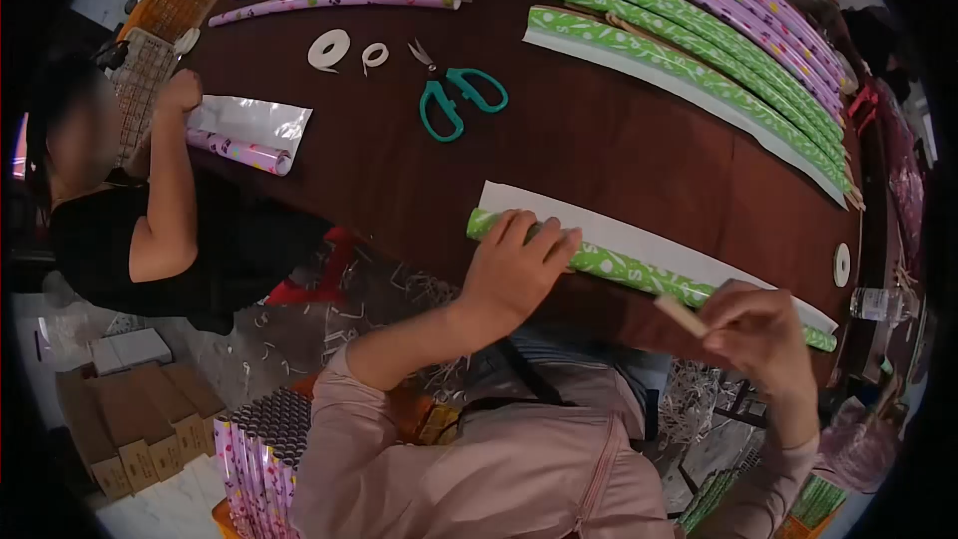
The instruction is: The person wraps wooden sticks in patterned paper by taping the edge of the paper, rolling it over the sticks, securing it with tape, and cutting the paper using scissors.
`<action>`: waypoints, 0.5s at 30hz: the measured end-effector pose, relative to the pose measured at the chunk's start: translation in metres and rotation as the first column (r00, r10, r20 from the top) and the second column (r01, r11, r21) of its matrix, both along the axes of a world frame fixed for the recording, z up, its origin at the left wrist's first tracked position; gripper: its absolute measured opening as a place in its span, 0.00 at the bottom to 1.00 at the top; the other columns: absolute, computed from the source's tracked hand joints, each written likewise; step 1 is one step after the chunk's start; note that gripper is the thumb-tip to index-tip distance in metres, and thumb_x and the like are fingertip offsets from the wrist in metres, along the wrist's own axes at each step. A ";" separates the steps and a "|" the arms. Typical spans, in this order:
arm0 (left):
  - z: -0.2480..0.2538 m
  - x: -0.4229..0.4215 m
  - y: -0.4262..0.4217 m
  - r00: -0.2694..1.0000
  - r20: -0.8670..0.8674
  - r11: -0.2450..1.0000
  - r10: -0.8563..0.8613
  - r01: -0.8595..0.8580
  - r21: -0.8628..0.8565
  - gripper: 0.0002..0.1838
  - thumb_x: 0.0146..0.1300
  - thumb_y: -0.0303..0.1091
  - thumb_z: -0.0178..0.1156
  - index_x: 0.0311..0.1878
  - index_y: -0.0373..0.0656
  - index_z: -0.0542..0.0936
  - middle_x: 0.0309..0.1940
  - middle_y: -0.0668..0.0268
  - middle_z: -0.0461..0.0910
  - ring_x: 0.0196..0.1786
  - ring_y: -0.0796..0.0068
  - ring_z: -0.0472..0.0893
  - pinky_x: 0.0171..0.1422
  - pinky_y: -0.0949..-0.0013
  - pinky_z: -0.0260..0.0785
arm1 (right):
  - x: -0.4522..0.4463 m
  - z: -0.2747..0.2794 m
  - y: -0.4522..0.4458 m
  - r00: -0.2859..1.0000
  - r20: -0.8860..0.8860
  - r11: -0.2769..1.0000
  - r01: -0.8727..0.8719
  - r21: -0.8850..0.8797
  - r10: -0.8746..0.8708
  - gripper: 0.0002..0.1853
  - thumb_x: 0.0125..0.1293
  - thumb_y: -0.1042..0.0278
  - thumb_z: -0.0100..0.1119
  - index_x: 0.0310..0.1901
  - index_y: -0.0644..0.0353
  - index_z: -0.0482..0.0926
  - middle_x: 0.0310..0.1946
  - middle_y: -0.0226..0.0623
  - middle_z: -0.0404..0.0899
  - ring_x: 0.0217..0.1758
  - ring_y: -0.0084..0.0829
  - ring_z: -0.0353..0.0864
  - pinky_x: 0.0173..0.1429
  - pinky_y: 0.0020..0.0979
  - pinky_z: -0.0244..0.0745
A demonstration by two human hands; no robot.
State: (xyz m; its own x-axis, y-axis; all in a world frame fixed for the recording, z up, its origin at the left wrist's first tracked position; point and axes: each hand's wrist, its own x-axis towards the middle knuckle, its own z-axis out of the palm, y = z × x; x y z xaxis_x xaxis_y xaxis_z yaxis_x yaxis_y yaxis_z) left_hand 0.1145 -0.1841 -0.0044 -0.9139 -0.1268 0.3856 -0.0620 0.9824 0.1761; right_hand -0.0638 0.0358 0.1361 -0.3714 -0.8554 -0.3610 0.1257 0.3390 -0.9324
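Scissors (pixel 459 85) with teal handles are lying on the dark table (pixel 389 180). The green patterned roll (pixel 619 268) is below and to the right of them, with a white flap (pixel 599 240) sticking out along its far side. Left hand (pixel 524 265) has its fingers curled over the roll's left end, but tbh can't tell if it's gripping or just pressing. Right hand (pixel 753 327), farther right of the scissors, has a short pale strip (pixel 681 316) pinched between thumb and fingers.
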 end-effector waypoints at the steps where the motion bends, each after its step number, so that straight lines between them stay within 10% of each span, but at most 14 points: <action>1: 0.003 0.001 0.004 0.998 -0.002 0.997 0.060 -0.060 -0.043 0.22 0.55 0.37 0.68 0.55 0.49 0.81 0.48 0.61 0.76 0.52 0.60 0.74 0.62 0.56 0.65 | 0.007 -0.019 -0.024 0.996 -0.012 0.995 -0.093 -0.047 0.093 0.05 0.56 0.82 0.71 0.34 0.63 0.87 0.34 0.37 0.85 0.37 0.24 0.81 0.45 0.27 0.75; 5: 0.000 0.001 0.014 0.976 -0.052 0.976 0.210 -0.212 -0.042 0.19 0.56 0.39 0.66 0.53 0.53 0.83 0.47 0.56 0.76 0.51 0.54 0.75 0.62 0.49 0.67 | 0.008 -0.064 -0.106 0.912 -0.351 0.964 -0.255 -0.083 0.211 0.05 0.57 0.77 0.72 0.36 0.60 0.88 0.30 0.31 0.84 0.35 0.25 0.78 0.45 0.30 0.72; 10: -0.004 0.000 0.005 0.990 0.011 0.990 0.139 -0.139 -0.030 0.17 0.56 0.43 0.66 0.49 0.54 0.84 0.44 0.59 0.77 0.48 0.55 0.78 0.59 0.52 0.71 | -0.001 -0.097 -0.161 0.963 -0.017 0.959 -0.271 -0.082 0.270 0.04 0.59 0.78 0.69 0.34 0.65 0.81 0.34 0.32 0.79 0.33 0.19 0.78 0.36 0.23 0.74; 15: -0.001 0.003 -0.012 0.999 0.036 0.998 0.034 -0.033 -0.044 0.20 0.57 0.48 0.66 0.46 0.43 0.83 0.43 0.58 0.79 0.49 0.57 0.79 0.60 0.54 0.71 | -0.004 -0.113 -0.172 0.948 -0.170 0.949 -0.290 -0.123 0.268 0.05 0.57 0.77 0.71 0.32 0.63 0.83 0.31 0.29 0.78 0.35 0.20 0.74 0.40 0.25 0.70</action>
